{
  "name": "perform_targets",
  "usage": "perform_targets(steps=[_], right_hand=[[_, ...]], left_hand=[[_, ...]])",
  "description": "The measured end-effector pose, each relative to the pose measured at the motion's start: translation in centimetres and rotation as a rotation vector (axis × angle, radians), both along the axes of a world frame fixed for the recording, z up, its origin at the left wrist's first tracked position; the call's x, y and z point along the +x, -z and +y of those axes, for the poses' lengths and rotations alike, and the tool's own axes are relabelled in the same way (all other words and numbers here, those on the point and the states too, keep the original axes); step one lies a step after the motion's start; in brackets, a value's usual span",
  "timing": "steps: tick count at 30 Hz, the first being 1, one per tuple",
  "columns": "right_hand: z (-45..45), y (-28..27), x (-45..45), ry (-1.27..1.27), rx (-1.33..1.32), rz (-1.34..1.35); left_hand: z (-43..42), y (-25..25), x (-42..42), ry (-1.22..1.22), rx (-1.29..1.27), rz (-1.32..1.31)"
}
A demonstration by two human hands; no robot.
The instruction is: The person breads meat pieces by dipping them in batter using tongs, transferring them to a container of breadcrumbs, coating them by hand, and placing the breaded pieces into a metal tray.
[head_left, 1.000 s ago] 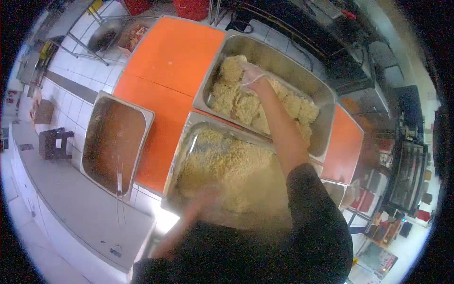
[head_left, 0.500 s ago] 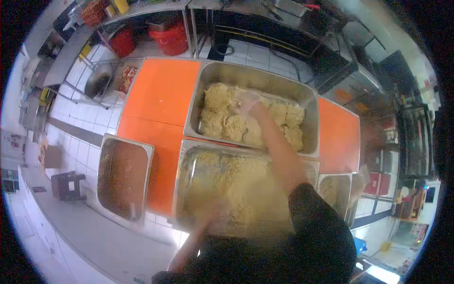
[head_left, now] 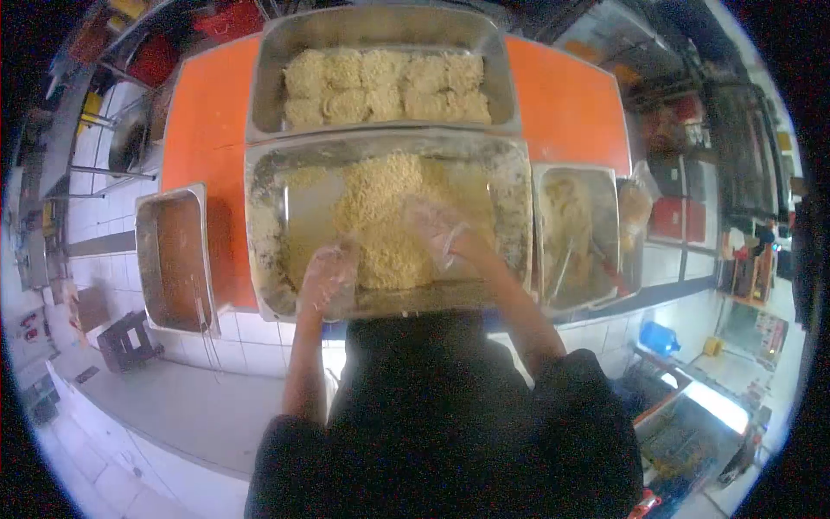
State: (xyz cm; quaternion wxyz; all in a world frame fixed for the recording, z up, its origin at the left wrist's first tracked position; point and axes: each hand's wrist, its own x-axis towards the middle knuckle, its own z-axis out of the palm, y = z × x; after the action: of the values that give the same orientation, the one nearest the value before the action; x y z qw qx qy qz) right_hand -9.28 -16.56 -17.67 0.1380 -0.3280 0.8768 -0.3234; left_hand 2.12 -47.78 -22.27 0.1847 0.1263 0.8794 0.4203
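Note:
Both hands are in the near metal tray (head_left: pixel 263 259), at a heap of pale yellow crumbs (head_left: pixel 385 195). My left hand (head_left: pixel 330 275), in a clear, crumb-dusted glove, is at the heap's lower left side. On the heap's right side lies my right hand (head_left: pixel 437 227), also in a clear glove and blurred; its fingers point up and left. Whether either hand holds anything cannot be made out. Beyond, the far metal tray (head_left: pixel 512 95) holds several crumb-coated pieces (head_left: pixel 385 86) packed in rows.
An orange table surface (head_left: pixel 566 104) lies under the trays. At the left is a deep pan of brownish liquid (head_left: pixel 183 259) with a thin wire utensil. A smaller metal pan (head_left: pixel 614 233) with pale batter and a utensil stands at the right, beside a plastic bag (head_left: pixel 638 203).
My right hand has come back from the far tray to the crumb heap. My left hand stays in the near tray, now clearer. The view has shifted, showing the trays straighter and higher.

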Motion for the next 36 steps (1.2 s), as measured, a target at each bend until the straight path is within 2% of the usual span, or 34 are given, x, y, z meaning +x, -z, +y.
perform_targets(steps=[2,3,4,6,7,9,10,11,12,13,16,17,18,20,22,24,26,27,28,29,31,35,36], right_hand=[[1.7,-0.2,0.9,0.157,-0.036,-0.321],[2.5,-1.6,2.3,0.219,-0.045,-0.401],[3.2,-2.9,3.6,0.284,-0.056,-0.477],[4.8,-9.2,5.5,0.353,0.328,-0.289],[6.8,-10.4,7.3,0.391,0.338,-0.296],[10.4,-12.2,10.2,0.574,-0.063,-0.022],[12.4,-14.2,11.3,0.587,-0.059,-0.019],[14.8,-16.8,12.6,0.745,0.054,-0.092],[17.7,-18.1,13.7,0.898,0.165,-0.166],[21.5,-15.3,15.4,0.942,0.243,-0.054],[28.6,-15.3,17.0,1.054,0.249,0.176],[30.5,-16.2,17.2,1.076,0.226,0.214],[32.8,-15.3,17.3,1.161,0.229,0.119],[35.6,-13.7,17.4,1.249,0.233,0.017],[37.3,-12.0,16.8,1.007,0.838,0.13],[39.0,-7.6,16.7,0.936,0.873,0.126],[39.4,-6.1,17.1,0.858,0.902,0.109],[39.2,-6.1,17.4,0.811,0.923,0.26],[39.0,-6.2,17.8,0.763,0.941,0.407],[39.1,-6.0,18.0,0.766,0.933,0.399],[39.5,-5.9,18.5,0.702,0.873,0.584],[39.0,-8.8,18.1,0.712,0.894,0.367],[38.7,-11.2,18.1,0.806,0.843,0.092]], left_hand=[[1.3,-1.3,-0.2,-0.622,1.069,-0.493],[2.3,-2.6,0.0,-0.594,1.06,-0.505],[4.0,-4.1,-0.5,-0.565,0.839,-0.453],[8.9,-7.7,-2.9,-0.468,0.422,-0.32],[11.5,-9.7,-3.7,-0.417,0.223,-0.24],[17.3,-13.7,-4.8,-0.35,0.038,-0.147],[21.3,-16.2,-4.3,-0.174,-0.027,0.124],[25.0,-17.5,-3.5,0.0,-0.093,0.395],[28.5,-17.5,-2.9,0.059,-0.065,0.379],[31.2,-17.3,-2.3,0.115,-0.039,0.361],[39.3,-15.7,-0.7,0.322,-0.072,0.572],[41.8,-15.7,-0.2,0.3,-0.151,0.402],[43.4,-15.9,0.1,0.28,-0.227,0.23],[45.1,-15.5,1.1,0.3,-0.173,0.3],[46.7,-13.1,1.6,0.31,-0.121,0.38],[48.8,-7.7,1.6,0.397,-0.481,0.485],[48.4,-11.7,1.4,0.349,-0.436,0.522],[48.2,-13.1,1.2,0.309,-0.385,0.561],[47.2,-12.8,0.9,0.314,-0.395,0.56],[46.2,-12.3,0.6,0.328,-0.407,0.552],[44.7,-12.3,-0.6,0.364,-0.467,0.509],[44.3,-15.4,-0.3,0.443,-0.607,0.478],[44.5,-16.7,0.0,0.476,-0.633,0.469]])
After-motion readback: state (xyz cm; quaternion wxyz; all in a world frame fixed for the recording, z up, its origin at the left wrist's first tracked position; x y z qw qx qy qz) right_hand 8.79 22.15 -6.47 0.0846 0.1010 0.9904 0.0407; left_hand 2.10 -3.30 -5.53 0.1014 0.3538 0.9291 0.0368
